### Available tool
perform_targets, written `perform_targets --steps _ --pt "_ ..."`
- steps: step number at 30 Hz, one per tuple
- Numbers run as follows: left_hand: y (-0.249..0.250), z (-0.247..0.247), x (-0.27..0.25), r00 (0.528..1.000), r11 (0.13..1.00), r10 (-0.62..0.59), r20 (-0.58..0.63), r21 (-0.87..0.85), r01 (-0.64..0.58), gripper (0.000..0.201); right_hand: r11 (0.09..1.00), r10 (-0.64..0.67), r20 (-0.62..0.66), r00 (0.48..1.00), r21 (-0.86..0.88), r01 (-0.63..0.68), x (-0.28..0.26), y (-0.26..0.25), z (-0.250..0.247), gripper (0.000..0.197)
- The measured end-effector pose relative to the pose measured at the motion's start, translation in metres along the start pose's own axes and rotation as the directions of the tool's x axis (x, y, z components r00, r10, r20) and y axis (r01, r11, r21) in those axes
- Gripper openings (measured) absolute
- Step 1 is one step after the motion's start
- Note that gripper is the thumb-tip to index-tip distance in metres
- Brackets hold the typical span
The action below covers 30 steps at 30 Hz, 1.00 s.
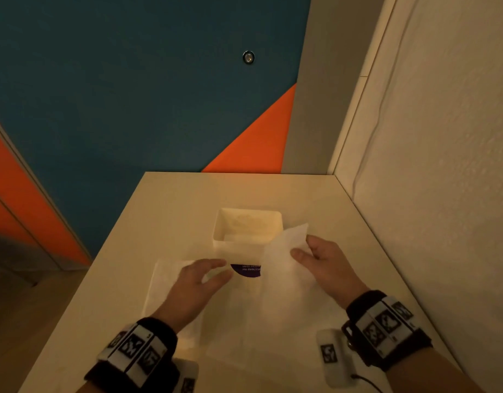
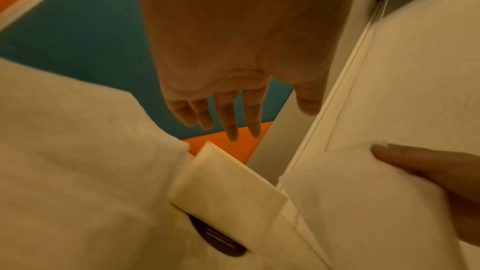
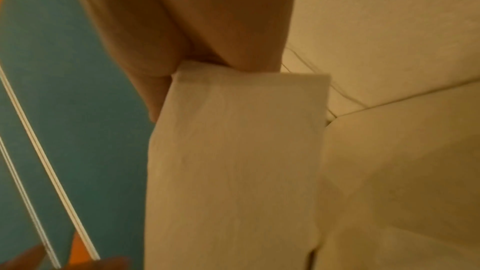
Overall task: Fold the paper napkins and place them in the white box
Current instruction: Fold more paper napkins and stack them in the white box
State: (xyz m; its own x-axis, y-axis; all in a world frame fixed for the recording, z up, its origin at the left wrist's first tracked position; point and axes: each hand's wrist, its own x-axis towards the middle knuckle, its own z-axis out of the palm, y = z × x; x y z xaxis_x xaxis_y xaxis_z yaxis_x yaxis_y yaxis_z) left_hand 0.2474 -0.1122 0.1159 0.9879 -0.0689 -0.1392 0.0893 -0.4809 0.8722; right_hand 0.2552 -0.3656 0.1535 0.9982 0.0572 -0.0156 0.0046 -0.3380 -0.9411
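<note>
The white box (image 1: 247, 222) stands mid-table with a purple label (image 1: 246, 271) on its near side. My right hand (image 1: 301, 246) pinches the far edge of a white napkin (image 1: 284, 251) and holds it lifted beside the box's right corner. The rest of that sheet lies on the table toward me. In the right wrist view the napkin (image 3: 233, 151) hangs from my fingers (image 3: 233, 44). My left hand (image 1: 224, 268) hovers with relaxed, spread fingers (image 2: 231, 118) just left of the label, above another flat napkin (image 1: 165, 285). The left wrist view shows the box (image 2: 228, 188) below those fingers.
A cream table (image 1: 187, 199) carries everything. A textured white wall (image 1: 429, 165) rises along its right side. Blue and orange panels (image 1: 131, 95) stand behind the far edge. The table's left edge (image 1: 83, 279) drops to the floor.
</note>
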Motion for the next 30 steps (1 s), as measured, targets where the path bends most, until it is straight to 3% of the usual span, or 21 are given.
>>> perform_targets --steps 2,6,7,10,13,17,22,25,28,30 --pt "0.014 0.012 -0.003 0.989 0.971 -0.053 0.141 -0.224 0.084 0.057 0.989 -0.03 -0.023 0.999 0.146 0.033 -0.003 -0.014 0.004 0.013" --pt "0.028 0.023 -0.004 0.927 0.9 -0.101 0.361 -0.363 0.239 0.074 0.948 -0.062 -0.05 0.997 0.31 0.074 -0.006 -0.028 0.011 0.017" --pt "0.031 0.024 -0.004 0.917 0.864 -0.097 0.388 -0.425 0.271 0.07 0.936 -0.059 -0.06 0.996 0.343 0.076 -0.008 -0.029 0.012 0.018" --pt "0.041 0.025 -0.006 0.946 0.78 -0.054 0.321 -0.578 0.241 0.045 0.908 -0.035 -0.078 0.996 0.413 0.064 -0.009 -0.027 0.013 0.02" --pt "0.042 0.026 0.0 0.979 0.734 -0.035 0.203 -0.659 0.163 0.039 0.89 0.023 -0.051 0.998 0.457 0.003 -0.011 -0.022 0.012 0.02" --pt "0.046 0.025 0.004 0.989 0.72 -0.034 0.14 -0.683 0.122 0.036 0.895 0.069 0.052 0.996 0.438 -0.085 -0.015 -0.012 0.008 0.033" --pt "0.045 0.017 0.007 0.987 0.765 0.041 0.158 -0.64 0.071 0.024 0.845 0.057 0.068 0.996 0.528 -0.084 -0.016 -0.006 0.005 0.03" --pt "0.045 0.009 0.009 0.982 0.764 0.072 0.177 -0.642 0.06 0.03 0.822 0.04 0.073 0.997 0.564 -0.075 -0.015 -0.002 0.003 0.028" --pt "0.046 0.002 0.011 0.978 0.774 0.083 0.191 -0.631 0.058 0.027 0.847 0.011 0.079 0.997 0.53 -0.051 -0.013 0.004 0.001 0.06" --pt "0.046 -0.002 0.012 0.975 0.78 0.102 0.196 -0.624 0.044 0.021 0.847 -0.013 0.078 0.997 0.531 -0.03 -0.013 0.005 -0.001 0.064"
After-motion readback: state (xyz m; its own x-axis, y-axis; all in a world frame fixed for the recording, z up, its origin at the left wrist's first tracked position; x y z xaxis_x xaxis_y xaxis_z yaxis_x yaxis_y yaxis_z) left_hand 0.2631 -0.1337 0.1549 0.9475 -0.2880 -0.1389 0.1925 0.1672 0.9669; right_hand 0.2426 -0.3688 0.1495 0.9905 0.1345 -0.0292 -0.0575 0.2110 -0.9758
